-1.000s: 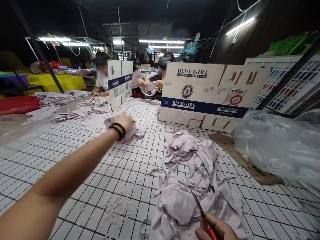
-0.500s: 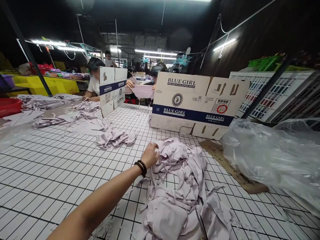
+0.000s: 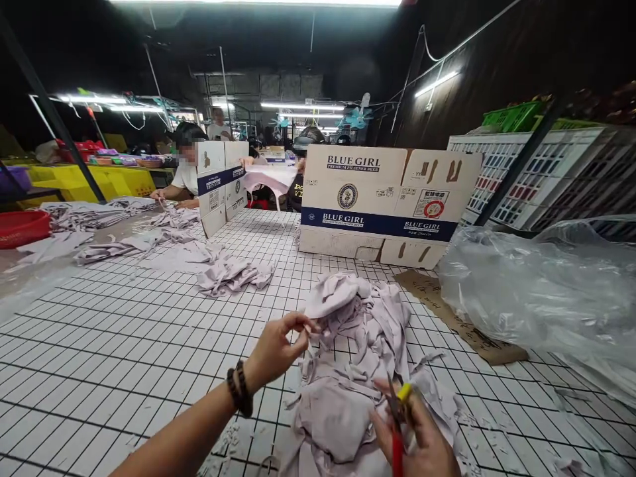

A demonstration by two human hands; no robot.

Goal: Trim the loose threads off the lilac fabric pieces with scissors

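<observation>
A loose heap of pale lilac fabric pieces (image 3: 338, 411) lies on the white table with black grid lines. My left hand (image 3: 281, 348), with dark beads at the wrist, pinches the edge of one fabric piece (image 3: 330, 295) at the heap's far left side and lifts it a little. At the lower right, my right hand (image 3: 417, 430) is wrapped round a pair of scissors (image 3: 396, 414), red and yellow at the handles. The blades point up and away, over the near part of the heap. Part of the right hand's grip is blurred.
Cardboard beer-box panels (image 3: 352, 199) stand upright beyond the heap. Clear plastic bags (image 3: 536, 291) and brown paper (image 3: 467, 324) lie to the right. Further fabric piles (image 3: 233, 275) are on the left, near a red basin (image 3: 22, 228). Co-workers sit across the table.
My left hand has drawn back toward me, pulling a fabric edge up. My right hand has come into view with the scissors, whose blades alone showed before. A co-worker's lilac fabric has shifted.
</observation>
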